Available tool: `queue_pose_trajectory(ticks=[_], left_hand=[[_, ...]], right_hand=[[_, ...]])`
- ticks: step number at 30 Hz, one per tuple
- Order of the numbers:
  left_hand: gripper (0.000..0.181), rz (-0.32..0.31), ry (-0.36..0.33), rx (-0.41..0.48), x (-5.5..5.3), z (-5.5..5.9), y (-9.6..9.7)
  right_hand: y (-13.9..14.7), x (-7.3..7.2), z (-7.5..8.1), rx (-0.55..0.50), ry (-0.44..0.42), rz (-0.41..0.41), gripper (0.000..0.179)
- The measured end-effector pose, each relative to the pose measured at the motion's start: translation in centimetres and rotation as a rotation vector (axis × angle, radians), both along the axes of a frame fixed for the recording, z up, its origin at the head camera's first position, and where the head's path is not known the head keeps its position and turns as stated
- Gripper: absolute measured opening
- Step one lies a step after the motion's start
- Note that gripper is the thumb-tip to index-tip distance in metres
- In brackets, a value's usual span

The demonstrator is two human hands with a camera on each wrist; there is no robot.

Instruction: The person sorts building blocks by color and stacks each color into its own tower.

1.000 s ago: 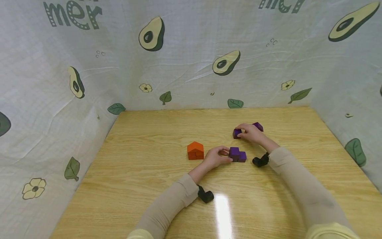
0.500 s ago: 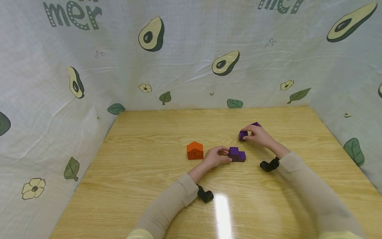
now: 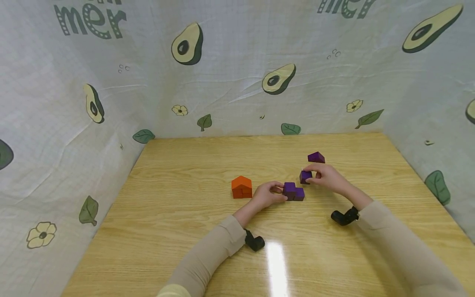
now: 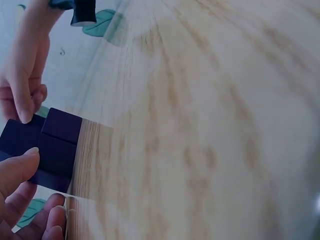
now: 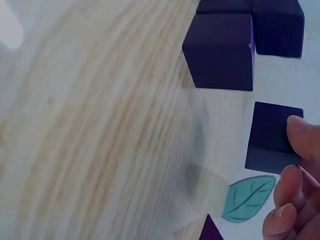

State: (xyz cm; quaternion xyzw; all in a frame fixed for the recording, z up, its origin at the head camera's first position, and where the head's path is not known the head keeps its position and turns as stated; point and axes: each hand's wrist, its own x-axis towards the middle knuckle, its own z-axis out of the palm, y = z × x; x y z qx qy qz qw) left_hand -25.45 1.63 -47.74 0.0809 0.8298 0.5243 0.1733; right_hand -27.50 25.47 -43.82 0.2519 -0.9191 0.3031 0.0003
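Purple toy blocks (image 3: 289,189) stand on the table as a two-high stack with a single cube (image 3: 299,194) against its right side. My left hand (image 3: 266,194) holds the stack from the left; its thumb (image 4: 19,170) lies on one block face in the left wrist view. With thumb and fingers, my right hand (image 3: 329,177) pinches another purple cube (image 3: 306,177), raised just behind and right of the stack. The right wrist view shows that cube (image 5: 272,135) apart from the others. A purple triangular block (image 3: 316,157) lies behind my right hand.
An orange house-shaped group of blocks (image 3: 241,187) stands left of my left hand. The wooden table (image 3: 178,177) is bordered by a pale avocado-print cloth (image 3: 230,62) at the back and sides.
My right hand has brought the purple cube nearer to the stack, toward me and slightly right, uncovering the triangular block. The left hand stays at the stack.
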Motion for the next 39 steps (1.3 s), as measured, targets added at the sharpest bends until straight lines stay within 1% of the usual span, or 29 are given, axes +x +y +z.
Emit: queue_pose_trajectory(ticks=[7,13,16,22,39], left_hand=[[0.037,-0.001,0.004,-0.018,0.0,0.1,-0.1],[0.037,-0.002,0.007,-0.012,0.0,0.1,-0.1],[0.037,-0.008,0.004,-0.01,0.0,0.0,-0.1],[0.036,-0.009,0.0,-0.009,0.0,0.1,0.0],[0.037,-0.016,0.007,-0.007,0.0,0.1,-0.1]], right_hand=[[-0.7,1.5,0.2,-0.002,0.024,0.051,0.032],[-1.5,2.1,0.2,-0.011,0.044,0.089,0.029],[-1.6,2.3,0.0,-0.015,0.037,0.099,0.029],[-1.7,2.6,-0.1,-0.024,-0.004,0.113,0.03],[-1.9,2.6,-0.3,-0.042,-0.004,0.133,0.031]])
